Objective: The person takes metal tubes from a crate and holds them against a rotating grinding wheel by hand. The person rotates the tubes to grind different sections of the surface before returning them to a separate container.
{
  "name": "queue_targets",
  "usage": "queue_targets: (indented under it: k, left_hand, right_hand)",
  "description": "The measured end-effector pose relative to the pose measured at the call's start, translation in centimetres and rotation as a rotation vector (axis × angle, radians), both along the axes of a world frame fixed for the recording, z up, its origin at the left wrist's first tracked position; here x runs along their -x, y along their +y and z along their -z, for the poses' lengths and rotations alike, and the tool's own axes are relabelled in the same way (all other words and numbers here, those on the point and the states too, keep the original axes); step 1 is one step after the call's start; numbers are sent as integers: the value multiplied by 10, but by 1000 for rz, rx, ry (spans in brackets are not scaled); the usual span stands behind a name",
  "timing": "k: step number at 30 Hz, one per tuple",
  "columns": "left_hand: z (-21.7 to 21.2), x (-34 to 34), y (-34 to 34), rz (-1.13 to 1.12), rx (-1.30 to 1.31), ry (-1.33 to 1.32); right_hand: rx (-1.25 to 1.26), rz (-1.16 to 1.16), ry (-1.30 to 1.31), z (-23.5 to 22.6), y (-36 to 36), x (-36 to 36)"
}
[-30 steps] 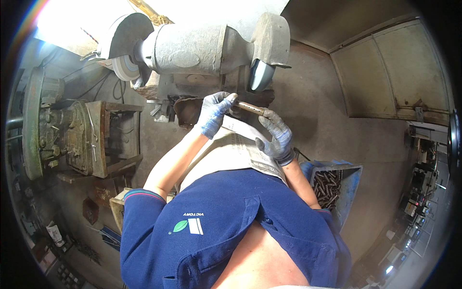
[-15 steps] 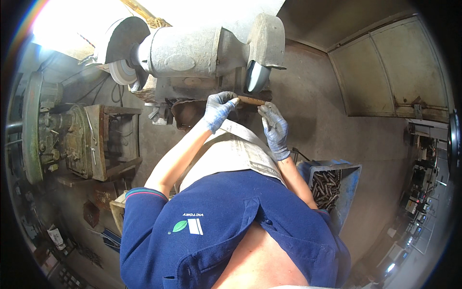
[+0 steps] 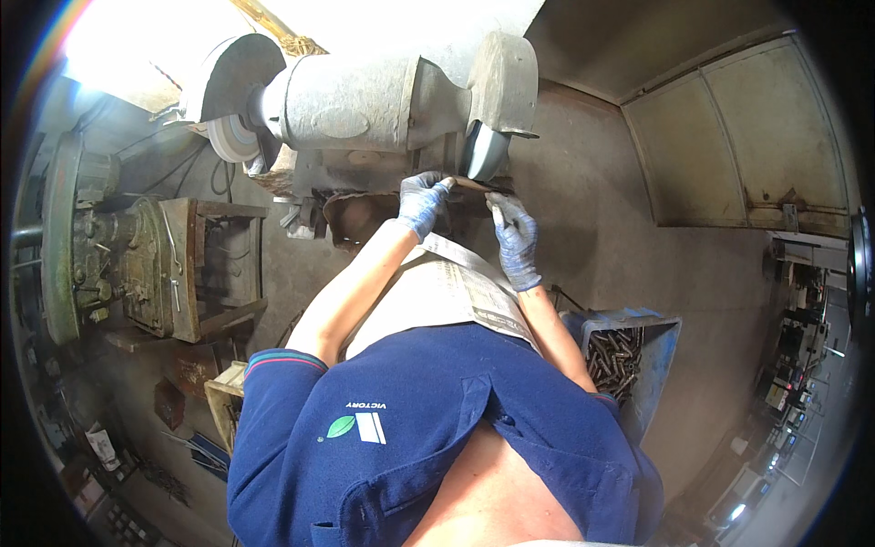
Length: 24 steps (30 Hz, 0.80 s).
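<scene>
At the grinder wheel (image 3: 481, 151), both hands, left hand (image 3: 422, 202) and right hand (image 3: 515, 239), now press the gripped metal piece (image 3: 469, 185).

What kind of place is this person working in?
Most likely a metalworking shop: a big bench grinder, an old green machine at the left, and a blue crate of metal parts on the floor.

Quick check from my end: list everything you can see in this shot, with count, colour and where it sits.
Bench grinder: one, grey, top centre, a wheel at each end.
Right grinding wheel: one, grey, beside the hands.
Metal workpiece: one, brownish, held at the right wheel.
Blue bin: one, right of the person, filled with dark metal rods.
Green machine: one, far left.
Wooden box frame: one, brown, left of centre.
Apron: one, pale, over the lap.
Left hand: grey-blue glove, on the workpiece.
Right hand: grey-blue glove, on the workpiece.
</scene>
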<state>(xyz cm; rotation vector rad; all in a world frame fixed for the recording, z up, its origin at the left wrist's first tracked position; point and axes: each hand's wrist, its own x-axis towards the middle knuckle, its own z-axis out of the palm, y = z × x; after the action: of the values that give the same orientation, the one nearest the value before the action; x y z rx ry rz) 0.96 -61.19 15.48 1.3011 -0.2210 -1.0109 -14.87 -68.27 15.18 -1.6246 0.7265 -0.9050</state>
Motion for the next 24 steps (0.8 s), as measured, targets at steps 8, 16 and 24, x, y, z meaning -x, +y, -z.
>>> queue_targets:
  k: [8, 16, 24]
  left_hand:
    - [16, -19, 14, -57, -52, -79]
    - [4, 5, -11, 28, -63, -65]
    - [-15, -10, -2, 36, -198, -142]
  right_hand:
    - [1, -107, 64, -2, 8, -18]
    - [-106, 56, -17, 27, -14, 9]
    - [-87, -43, 12, 31, -9, -3]
